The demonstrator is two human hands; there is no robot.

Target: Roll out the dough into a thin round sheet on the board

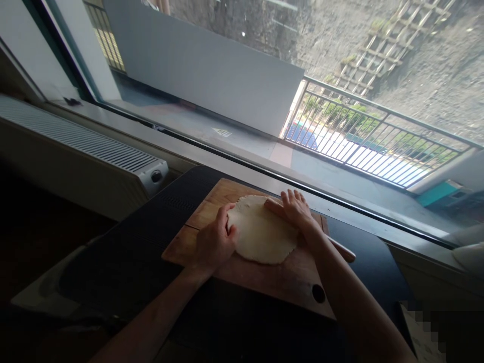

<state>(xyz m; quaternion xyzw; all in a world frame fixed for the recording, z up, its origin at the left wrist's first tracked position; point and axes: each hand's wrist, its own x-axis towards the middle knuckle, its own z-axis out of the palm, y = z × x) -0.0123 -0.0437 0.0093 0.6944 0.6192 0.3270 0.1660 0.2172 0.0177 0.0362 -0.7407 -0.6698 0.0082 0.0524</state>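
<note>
A flattened, pale sheet of dough point(262, 234) lies on a wooden cutting board point(212, 201). My left hand point(219, 237) has its thumb and fingers curled around the dough's left edge, pinching it. A wooden rolling pin point(342, 248) lies slantwise over the right side of the dough, one end on the sheet and the other past the board. On top of the pin rests my right hand point(297, 206), palm down with fingers stretched out. My right forearm hides part of the pin.
Under the board is a dark table point(151, 242) with angled corners. The board has a dark round hole point(318, 293) near its front right corner. Behind the table runs a window sill point(181, 146), with a white radiator point(113, 151) at the left. Beyond the glass stands a balcony railing point(348, 131).
</note>
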